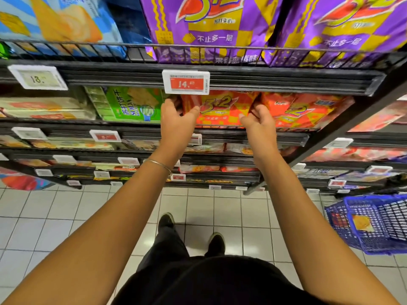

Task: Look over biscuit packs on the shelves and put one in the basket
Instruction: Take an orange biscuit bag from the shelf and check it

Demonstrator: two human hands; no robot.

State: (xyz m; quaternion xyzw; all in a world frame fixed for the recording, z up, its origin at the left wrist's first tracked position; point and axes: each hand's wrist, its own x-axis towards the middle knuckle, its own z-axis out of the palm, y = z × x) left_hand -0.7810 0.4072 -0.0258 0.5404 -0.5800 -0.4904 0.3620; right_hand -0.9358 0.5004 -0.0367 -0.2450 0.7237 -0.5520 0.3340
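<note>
My left hand (176, 121) and right hand (261, 123) grip the 3+2 pack (220, 111) on the shelf (224, 137), with the soda pack (130, 104) just left of it. I see the basket (374, 225) on the floor (66, 216), far right.

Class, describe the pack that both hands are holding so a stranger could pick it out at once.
Find the black rack and its red tag reading 14.50. Just under that tag is the orange pack marked 3+2. It alone is gripped at its sides by the left hand and right hand, with a green pack on its left and its twin on its right.
</note>
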